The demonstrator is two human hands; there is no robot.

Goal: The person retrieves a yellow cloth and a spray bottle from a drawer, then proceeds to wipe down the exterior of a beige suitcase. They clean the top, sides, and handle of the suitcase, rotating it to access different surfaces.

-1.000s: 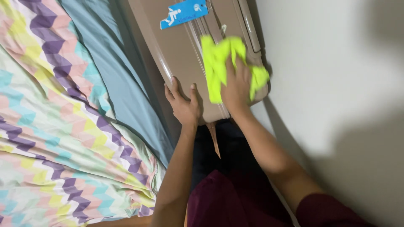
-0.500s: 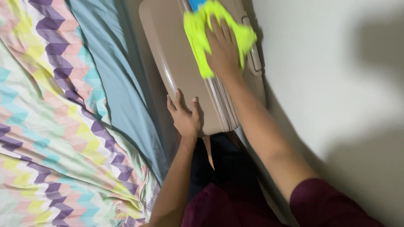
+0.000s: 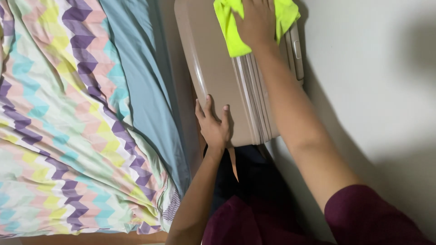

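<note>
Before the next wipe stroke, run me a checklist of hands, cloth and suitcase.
1. Right hand flat on the yellow-green cloth: ok.
2. Cloth lies on the beige suitcase: ok.
3. Left hand braces the suitcase's near end: ok.
4. Suitcase sits between the bed and the wall: ok.
5. Far end of the suitcase in view: not ok, cut off.
6. Latches shut: cannot tell.
</note>
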